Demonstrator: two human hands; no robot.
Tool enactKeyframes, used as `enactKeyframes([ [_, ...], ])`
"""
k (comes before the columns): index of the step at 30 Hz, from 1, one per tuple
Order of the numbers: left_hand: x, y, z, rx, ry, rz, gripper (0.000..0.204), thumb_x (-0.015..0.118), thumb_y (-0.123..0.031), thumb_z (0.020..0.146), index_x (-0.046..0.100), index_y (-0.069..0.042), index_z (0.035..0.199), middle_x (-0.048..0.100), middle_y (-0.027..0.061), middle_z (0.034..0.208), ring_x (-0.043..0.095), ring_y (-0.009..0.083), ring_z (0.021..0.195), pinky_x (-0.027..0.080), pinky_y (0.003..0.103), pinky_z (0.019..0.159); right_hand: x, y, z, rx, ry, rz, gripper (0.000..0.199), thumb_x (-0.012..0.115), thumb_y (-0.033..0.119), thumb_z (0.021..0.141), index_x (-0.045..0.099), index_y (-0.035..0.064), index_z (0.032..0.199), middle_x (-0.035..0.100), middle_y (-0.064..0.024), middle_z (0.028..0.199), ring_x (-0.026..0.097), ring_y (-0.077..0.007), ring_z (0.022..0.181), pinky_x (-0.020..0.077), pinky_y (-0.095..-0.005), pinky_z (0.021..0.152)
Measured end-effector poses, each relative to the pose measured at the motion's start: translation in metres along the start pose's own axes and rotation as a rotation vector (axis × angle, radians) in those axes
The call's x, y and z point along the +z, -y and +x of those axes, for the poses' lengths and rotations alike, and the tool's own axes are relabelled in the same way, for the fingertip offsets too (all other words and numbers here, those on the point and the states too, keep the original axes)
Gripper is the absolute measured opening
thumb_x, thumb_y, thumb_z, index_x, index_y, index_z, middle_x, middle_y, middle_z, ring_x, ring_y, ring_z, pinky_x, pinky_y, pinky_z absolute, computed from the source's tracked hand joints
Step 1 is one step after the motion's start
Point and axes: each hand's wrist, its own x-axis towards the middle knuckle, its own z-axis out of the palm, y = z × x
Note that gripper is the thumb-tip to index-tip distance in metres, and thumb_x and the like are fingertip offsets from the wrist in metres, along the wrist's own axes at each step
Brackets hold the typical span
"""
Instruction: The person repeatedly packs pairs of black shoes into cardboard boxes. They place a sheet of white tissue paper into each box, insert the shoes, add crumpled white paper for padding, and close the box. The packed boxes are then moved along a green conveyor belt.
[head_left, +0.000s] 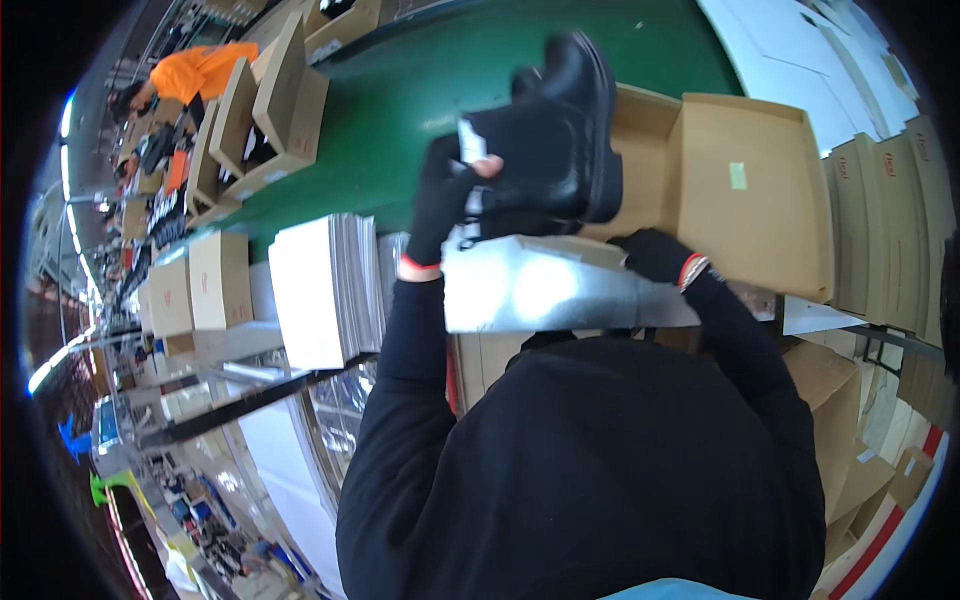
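Note:
A pair of black ankle boots [548, 150] hangs tilted over the green conveyor, soles turned to the right. The second boot lies mostly behind the first, only its toe [524, 80] showing at the top. My left hand [437, 195], in a black glove with a bare thumb tip, is closed on the boots at their shaft ends, where white tags stick out. Right of the boots lies an open brown cardboard shoe box [640, 150], its lid part [755, 200] folded out with a pale green sticker. My right hand [655, 255], gloved in black, grips the box's near edge.
A stack of white paper sheets [310, 290] stands to the left, beside a shiny metal ledge [545, 290]. Flattened cartons [880, 230] line the right side. Open boxes [285, 110] sit on the far left of the belt, near a co-worker in an orange top [200, 72].

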Motion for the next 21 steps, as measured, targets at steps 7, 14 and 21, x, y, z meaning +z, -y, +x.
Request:
enactKeyframes([
  [7, -0.073, -0.047, -0.104, 0.037, -0.328, 0.239, 0.047, 0.07, -0.019, 0.075, 0.061, -0.001, 0.117, 0.045, 0.0131, 0.131, 0.052, 0.0244, 0.113, 0.043, 0.033, 0.093, -0.046, 0.005, -0.038, 0.012, 0.055, 0.135, 0.047, 0.062, 0.023, 0.084, 0.054, 0.0065, 0.128, 0.061, -0.0209, 0.112, 0.058, -0.035, 0.103, 0.045, -0.0419, 0.091],
  [14, -0.094, 0.105, -0.148, -0.189, -0.332, 0.916, 0.067, 0.076, -0.046, 0.068, 0.061, -0.007, 0.12, 0.034, 0.0226, 0.14, 0.055, 0.0394, 0.111, 0.047, 0.044, 0.089, -0.056, 0.022, -0.053, -0.028, 0.056, 0.036, 0.048, 0.063, 0.025, 0.083, 0.056, 0.0037, 0.125, 0.063, -0.0214, 0.109, 0.06, -0.0346, 0.101, 0.0463, -0.0396, 0.088],
  [21, -0.1, 0.14, -0.191, 0.283, -0.49, 0.576, 0.012, 0.069, -0.019, 0.082, 0.067, -0.008, 0.087, 0.064, 0.0086, 0.08, 0.061, 0.027, 0.082, 0.047, 0.039, 0.071, -0.005, 0.028, -0.054, -0.005, -0.029, 0.015, 0.042, 0.067, 0.02, 0.076, 0.064, 0.0058, 0.115, 0.065, -0.0187, 0.103, 0.062, -0.0348, 0.092, 0.0494, -0.0409, 0.081],
])
